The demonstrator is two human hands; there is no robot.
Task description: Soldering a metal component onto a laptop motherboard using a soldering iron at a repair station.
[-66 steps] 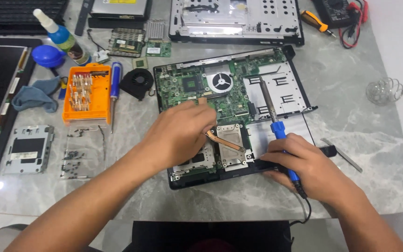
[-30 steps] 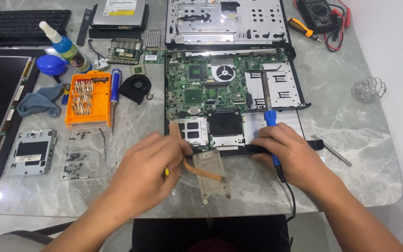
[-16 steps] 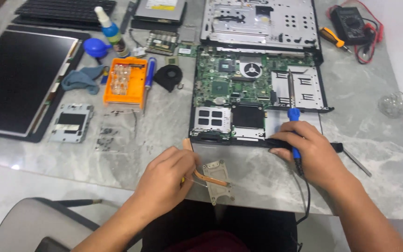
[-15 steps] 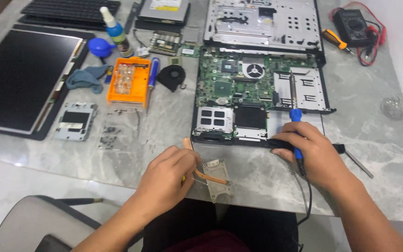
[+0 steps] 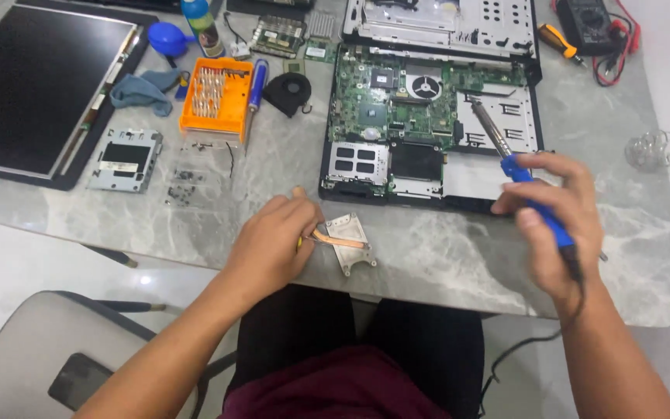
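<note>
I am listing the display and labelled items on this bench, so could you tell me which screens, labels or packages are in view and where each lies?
Laptop screen panel: far left of table, flat, dark rectangle, unlit.
Multimeter: top right corner, dark body, red leads; its display is cut off.
Bottle: top, right of the panel, blue and green label band.
Orange bit case: open, beside the panel, rectangular.
No signs.

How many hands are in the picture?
2: the left hand on the copper heat sink, the right hand holding the blue soldering iron.
</note>
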